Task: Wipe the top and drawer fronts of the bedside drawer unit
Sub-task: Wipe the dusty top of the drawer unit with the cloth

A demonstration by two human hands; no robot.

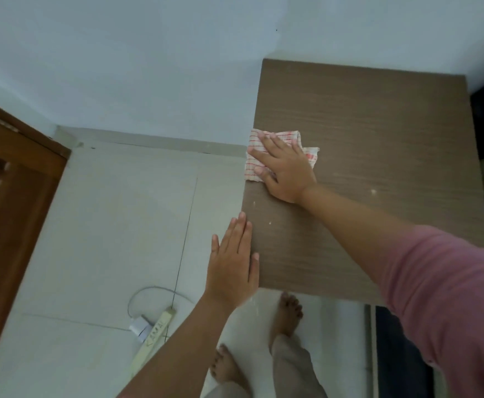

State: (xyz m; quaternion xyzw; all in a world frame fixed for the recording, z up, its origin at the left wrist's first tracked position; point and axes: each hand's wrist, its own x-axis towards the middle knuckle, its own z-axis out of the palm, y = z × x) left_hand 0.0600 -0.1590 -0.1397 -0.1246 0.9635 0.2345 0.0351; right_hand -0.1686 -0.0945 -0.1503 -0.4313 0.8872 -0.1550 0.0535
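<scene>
The brown wood-grain top of the bedside drawer unit (378, 156) fills the right half of the view, seen from above; its drawer fronts are hidden. A white cloth with red checks (309, 155) lies at the top's left edge. My right hand (285, 168) presses flat on the cloth with fingers spread straight. My left hand (233, 262) is held flat, fingers straight, just off the unit's left edge near its front corner, thumb at the edge. A few pale specks dot the top.
A white power strip (154, 337) with a plug and looped cable lies on the pale tiled floor to the left. A brown wooden door (11, 214) stands at far left. My bare feet (288, 314) stand before the unit. Walls close in behind.
</scene>
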